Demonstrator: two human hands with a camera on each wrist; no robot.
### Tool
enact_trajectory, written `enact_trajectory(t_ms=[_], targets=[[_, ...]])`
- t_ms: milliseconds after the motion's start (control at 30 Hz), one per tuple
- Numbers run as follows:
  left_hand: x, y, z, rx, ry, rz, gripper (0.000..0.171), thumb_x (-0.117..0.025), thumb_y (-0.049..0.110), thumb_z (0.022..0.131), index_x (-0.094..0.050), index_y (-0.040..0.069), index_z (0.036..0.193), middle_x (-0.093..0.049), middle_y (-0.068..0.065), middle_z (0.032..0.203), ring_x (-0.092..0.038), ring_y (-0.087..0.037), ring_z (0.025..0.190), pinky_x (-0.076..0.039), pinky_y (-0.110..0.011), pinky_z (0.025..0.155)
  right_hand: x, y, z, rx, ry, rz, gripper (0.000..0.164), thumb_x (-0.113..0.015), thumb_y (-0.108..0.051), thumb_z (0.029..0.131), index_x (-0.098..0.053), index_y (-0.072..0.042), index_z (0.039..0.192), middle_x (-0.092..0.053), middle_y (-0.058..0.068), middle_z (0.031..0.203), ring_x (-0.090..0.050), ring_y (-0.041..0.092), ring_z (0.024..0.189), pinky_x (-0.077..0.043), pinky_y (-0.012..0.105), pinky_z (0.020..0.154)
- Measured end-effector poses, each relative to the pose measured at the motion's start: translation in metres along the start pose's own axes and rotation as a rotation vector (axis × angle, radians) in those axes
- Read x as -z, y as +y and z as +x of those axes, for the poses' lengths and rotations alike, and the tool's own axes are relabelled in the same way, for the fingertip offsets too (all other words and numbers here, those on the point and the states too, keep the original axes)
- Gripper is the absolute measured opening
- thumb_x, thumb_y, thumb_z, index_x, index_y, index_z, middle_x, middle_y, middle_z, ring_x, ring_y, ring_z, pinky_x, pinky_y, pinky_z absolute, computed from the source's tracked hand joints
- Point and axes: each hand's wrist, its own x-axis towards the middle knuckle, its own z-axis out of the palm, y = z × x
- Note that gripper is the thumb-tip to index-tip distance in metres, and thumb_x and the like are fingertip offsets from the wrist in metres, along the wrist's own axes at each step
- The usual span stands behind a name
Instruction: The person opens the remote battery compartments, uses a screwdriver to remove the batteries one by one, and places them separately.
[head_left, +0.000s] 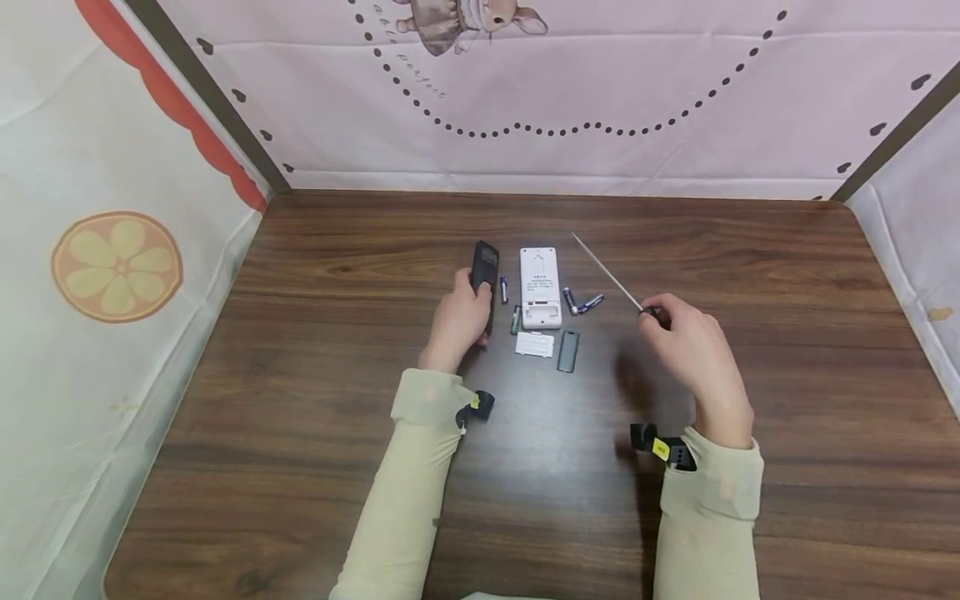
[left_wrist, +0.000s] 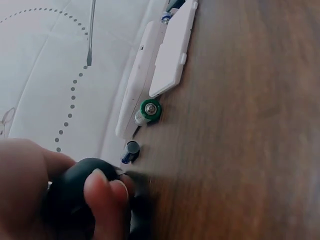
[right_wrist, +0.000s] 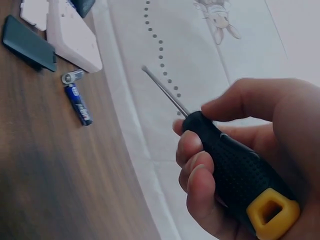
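Note:
My left hand (head_left: 459,321) grips a black remote control (head_left: 486,262), tilted over the table left of the other things. In the left wrist view, the fingers (left_wrist: 102,200) wrap round its dark body. My right hand (head_left: 693,342) holds a screwdriver (right_wrist: 240,170) by its black and yellow handle, the long metal shaft pointing up and left. Between the hands lies a white remote control (head_left: 540,279), back side up, its battery compartment uncovered. A white battery cover (head_left: 535,344) and a dark grey cover (head_left: 567,352) are just below it.
Several small batteries lie round the white remote: a blue one (head_left: 504,290) and a green one (head_left: 516,320) to its left, two more (head_left: 592,303) to its right. The wooden table (head_left: 337,467) meets a printed cloth wall (head_left: 637,158) at the back.

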Motion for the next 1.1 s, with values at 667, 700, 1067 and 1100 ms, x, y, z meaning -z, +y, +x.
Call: enact_trajectory(t_ms=[667,700,1067,1100], targets=[[-0.016,0.008,0.009,-0.054,-0.007,0.395,0.06,-0.028,0.044,0.098,-0.021,0.006,0.143,-0.06,-0.021,0.104,-0.06,-0.028,0.081,-0.048,-0.038,0.064,-0.04,0.034,0.02,-0.083,-0.041,-0.042,0.039,-0.048,-0.034,0.093,-0.055,-0.003,0.115,-0.067,0.012,0.094,-0.057,0.027,0.083,-0.044,0.04,0.069],[-0.019,0.009,0.01,-0.059,-0.007,0.407,0.059,-0.028,0.043,0.098,-0.021,0.005,0.143,-0.061,-0.021,0.102,-0.06,-0.029,0.081,-0.049,-0.039,0.064,-0.04,0.036,0.021,-0.091,-0.048,-0.046,0.039,-0.048,-0.035,0.093,-0.055,-0.003,0.115,-0.065,0.013,0.096,-0.057,0.028,0.083,-0.043,0.039,0.068],[-0.031,0.016,0.01,-0.068,-0.007,0.522,0.059,-0.027,0.039,0.099,-0.019,0.002,0.144,-0.058,-0.024,0.115,-0.059,-0.035,0.1,-0.05,-0.045,0.08,-0.053,0.041,0.031,-0.134,-0.133,-0.064,0.034,-0.053,-0.036,0.09,-0.053,-0.004,0.102,-0.06,0.014,0.093,-0.052,0.027,0.08,-0.041,0.035,0.065],[-0.031,0.017,0.009,-0.069,-0.003,0.524,0.059,-0.028,0.038,0.099,-0.019,0.001,0.144,-0.058,-0.024,0.115,-0.059,-0.035,0.1,-0.05,-0.045,0.08,-0.054,0.04,0.032,-0.139,-0.136,-0.068,0.034,-0.054,-0.036,0.089,-0.053,-0.005,0.101,-0.06,0.014,0.092,-0.052,0.027,0.08,-0.041,0.034,0.064]])
